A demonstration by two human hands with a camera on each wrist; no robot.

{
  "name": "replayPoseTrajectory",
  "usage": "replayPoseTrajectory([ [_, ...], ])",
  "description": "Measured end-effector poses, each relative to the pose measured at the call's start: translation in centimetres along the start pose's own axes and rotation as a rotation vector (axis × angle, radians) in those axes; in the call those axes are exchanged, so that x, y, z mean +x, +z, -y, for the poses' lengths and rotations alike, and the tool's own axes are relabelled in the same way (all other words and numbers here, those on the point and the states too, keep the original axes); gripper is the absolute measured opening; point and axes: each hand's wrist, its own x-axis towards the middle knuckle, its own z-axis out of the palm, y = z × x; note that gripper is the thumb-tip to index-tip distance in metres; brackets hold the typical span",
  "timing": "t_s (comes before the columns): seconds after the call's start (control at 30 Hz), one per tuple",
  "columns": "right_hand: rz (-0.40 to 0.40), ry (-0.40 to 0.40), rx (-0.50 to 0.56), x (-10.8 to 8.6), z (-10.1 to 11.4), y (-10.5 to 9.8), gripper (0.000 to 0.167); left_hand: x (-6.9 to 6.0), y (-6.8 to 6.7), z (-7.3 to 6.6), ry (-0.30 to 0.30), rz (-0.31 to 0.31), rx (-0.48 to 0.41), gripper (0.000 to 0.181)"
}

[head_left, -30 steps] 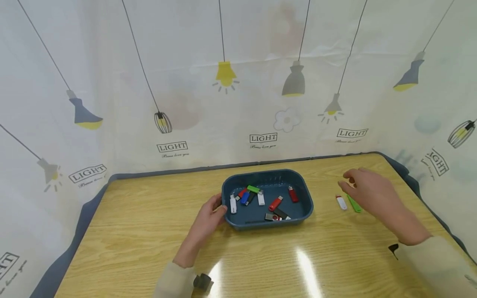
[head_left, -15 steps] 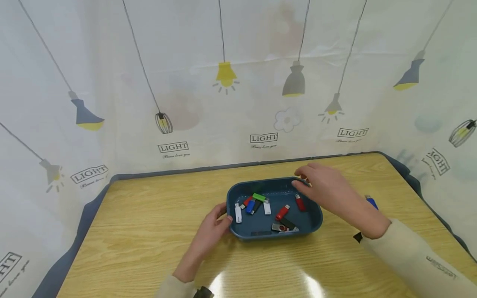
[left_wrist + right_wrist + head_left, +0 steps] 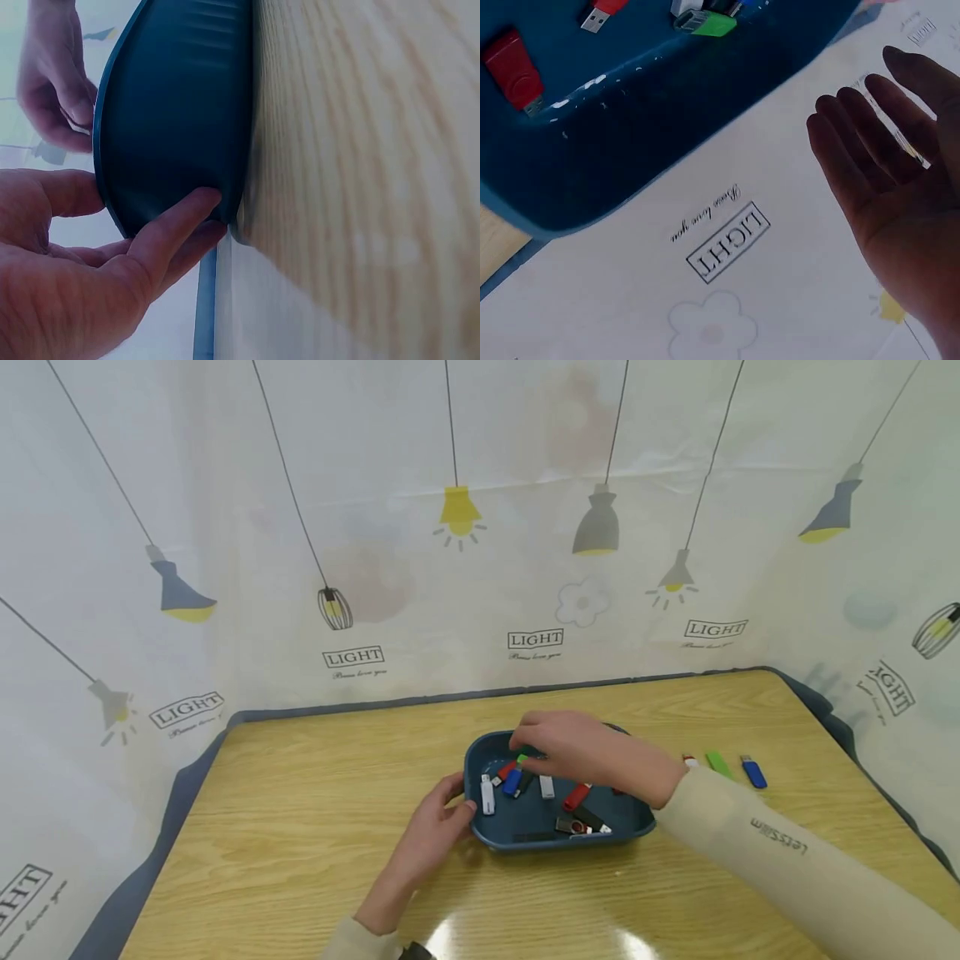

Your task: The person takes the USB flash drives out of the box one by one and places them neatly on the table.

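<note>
In the head view my left hand [image 3: 429, 835] grips the left end of a dark blue tray [image 3: 534, 817]; the left wrist view has the thumb on its rim and fingers against the tray's outer side [image 3: 176, 112]. Over the tray's back-left part hovers my right hand [image 3: 576, 747], fingertips near a green USB drive [image 3: 522, 760]. The right wrist view shows that hand [image 3: 907, 180] with loosely extended fingers and nothing in them. Around the green drive lie a blue drive [image 3: 513, 782], a white one [image 3: 487, 796] and a red one [image 3: 577, 797].
On the wooden table [image 3: 315, 810], right of the tray, lie a blue drive [image 3: 753, 772], a green one [image 3: 718, 765] and a white-and-red one [image 3: 689, 761], partly hidden by the right sleeve. A curtain [image 3: 420, 568] printed with lamps stands behind the table.
My right hand has moved left, from above the drives on the table to over the tray. The tray has shifted slightly right and nearer, my left hand along with it.
</note>
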Motion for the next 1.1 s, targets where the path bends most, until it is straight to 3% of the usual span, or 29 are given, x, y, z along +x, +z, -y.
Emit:
replayPoseTrajectory([
  [0.23,0.085,-0.077,-0.024,2.2,0.0,1.6,0.024,0.0,0.0,-0.2,-0.008,0.002,0.009,0.052],
  [0.5,0.197,0.002,-0.012,3.8,-0.5,3.4,0.024,0.1,0.0,-0.1,-0.007,0.011,0.0,0.051],
  [0.7,0.235,0.052,0.027,4.5,-1.0,4.8,0.011,0.1,0.0,0.0,-0.005,0.023,-0.031,0.051],
  [1.1,0.214,0.083,0.032,4.9,-0.6,6.0,0.01,0.0,-0.2,-0.1,-0.013,0.018,-0.031,0.051],
])
